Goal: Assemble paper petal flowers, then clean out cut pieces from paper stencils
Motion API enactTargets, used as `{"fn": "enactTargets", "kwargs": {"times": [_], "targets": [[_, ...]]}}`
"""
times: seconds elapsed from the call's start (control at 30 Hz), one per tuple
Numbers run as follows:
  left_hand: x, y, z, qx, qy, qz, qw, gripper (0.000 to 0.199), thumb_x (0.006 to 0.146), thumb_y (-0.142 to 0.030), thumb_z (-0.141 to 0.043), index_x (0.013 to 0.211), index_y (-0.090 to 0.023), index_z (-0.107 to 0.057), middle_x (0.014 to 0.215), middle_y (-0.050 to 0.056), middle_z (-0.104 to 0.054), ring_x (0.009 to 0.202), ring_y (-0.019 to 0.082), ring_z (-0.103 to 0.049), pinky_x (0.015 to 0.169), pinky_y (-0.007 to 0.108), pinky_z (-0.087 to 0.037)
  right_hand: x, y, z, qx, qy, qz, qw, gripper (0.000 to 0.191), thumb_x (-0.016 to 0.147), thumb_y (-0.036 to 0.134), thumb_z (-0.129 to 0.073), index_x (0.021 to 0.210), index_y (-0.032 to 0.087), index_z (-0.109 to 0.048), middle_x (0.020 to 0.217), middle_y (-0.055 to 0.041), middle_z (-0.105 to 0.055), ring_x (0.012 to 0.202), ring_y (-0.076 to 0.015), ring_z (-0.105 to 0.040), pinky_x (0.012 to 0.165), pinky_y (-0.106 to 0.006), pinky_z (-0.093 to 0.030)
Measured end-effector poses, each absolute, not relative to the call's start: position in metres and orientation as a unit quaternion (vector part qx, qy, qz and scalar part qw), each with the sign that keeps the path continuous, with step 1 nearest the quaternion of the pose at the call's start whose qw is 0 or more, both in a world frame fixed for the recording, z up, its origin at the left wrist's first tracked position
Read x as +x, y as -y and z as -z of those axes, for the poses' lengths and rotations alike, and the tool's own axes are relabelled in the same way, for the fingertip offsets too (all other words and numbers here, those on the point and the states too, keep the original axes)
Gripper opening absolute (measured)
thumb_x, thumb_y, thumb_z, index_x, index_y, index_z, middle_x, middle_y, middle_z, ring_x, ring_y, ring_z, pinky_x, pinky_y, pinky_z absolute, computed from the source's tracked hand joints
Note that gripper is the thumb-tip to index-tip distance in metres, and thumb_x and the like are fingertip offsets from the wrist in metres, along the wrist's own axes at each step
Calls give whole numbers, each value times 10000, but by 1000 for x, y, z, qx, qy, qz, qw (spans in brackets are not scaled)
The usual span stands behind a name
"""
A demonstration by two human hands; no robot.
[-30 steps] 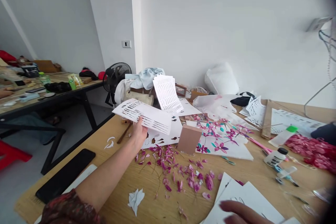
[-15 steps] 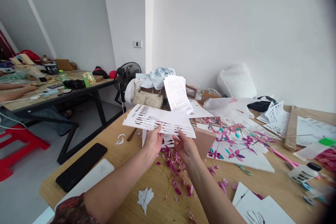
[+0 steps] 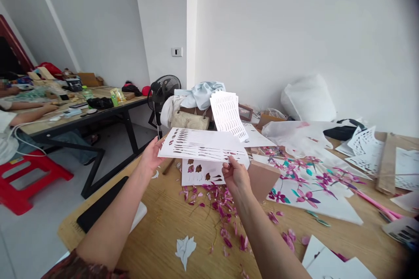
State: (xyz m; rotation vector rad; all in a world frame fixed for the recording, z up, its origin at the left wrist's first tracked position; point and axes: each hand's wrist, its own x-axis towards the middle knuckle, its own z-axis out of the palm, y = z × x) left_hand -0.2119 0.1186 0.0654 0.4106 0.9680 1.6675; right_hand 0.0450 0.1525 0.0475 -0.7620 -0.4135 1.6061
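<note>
White paper sheets [image 3: 209, 137] with rows of petal- and leaf-shaped cut-outs are held up over the table. My right hand [image 3: 237, 176] pinches their near edge toward the right, thumb on top. At their left edge is my left hand [image 3: 151, 155], closed against the side, its fingertips partly hidden by the paper. Below and behind them another cut-out sheet [image 3: 193, 178] shows larger leaf shapes. A curled sheet with rows of curved slits [image 3: 228, 113] stands upright just beyond. Loose purple-pink petals [image 3: 221, 202] lie scattered beneath my hands.
Purple flowers with teal leaves [image 3: 307, 196] lie on white paper to the right, beside a brown block [image 3: 263, 178]. A black phone [image 3: 101, 205] rests near the left edge, and a crumpled white paper piece [image 3: 185, 250] in front. Another person sits at the far-left table [image 3: 127, 105].
My left hand has slid from the near edge of the sheets to their left edge. My right hand still grips the near edge. The view has turned slightly left.
</note>
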Motion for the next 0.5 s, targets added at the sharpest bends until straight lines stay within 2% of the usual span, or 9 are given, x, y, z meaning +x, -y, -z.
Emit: {"fn": "enactTargets", "kwargs": {"times": [0.1, 0.23, 0.3, 0.5], "targets": [[-221, -131, -51, 223, -490, -635, 554, 305, 812, -380, -473, 795, -118, -627, 733, 82, -665, 654, 174, -619, 608, 276, -481, 42, -160, -39, -361, 175, -678, 617, 186, 658, 134, -622, 738, 178, -460, 535, 93, -496, 387, -33, -452, 321, -120, -320], [-217, -146, -31, 249, -535, -592, 549, 101, 683, -188, -643, 747, -109, -641, 701, 77, -671, 631, 171, -614, 625, 266, -460, 40, -166, -24, -405, 164, -655, 617, 182, 692, 185, -614, 771, 191, -451, 537, 100, -495, 370, -29, -443, 314, -113, -320], [-214, -150, -23, 259, -553, -579, 541, 104, 627, -123, -674, 724, -107, -640, 682, 75, -671, 615, 170, -610, 610, 258, -447, 39, -166, -16, -416, 161, -650, 616, 188, 696, 192, -617, 763, 193, -441, 542, 99, -495, 372, -26, -443, 326, -111, -336], [-207, -154, -14, 277, -593, -552, 516, 127, 648, -193, -667, 742, -122, -620, 681, 72, -669, 615, 172, -606, 606, 271, -444, 41, -158, 1, -426, 145, -656, 606, 174, 698, 94, -577, 749, 194, -444, 596, 65, -528, 476, -58, -529, 377, -124, -416]]}}
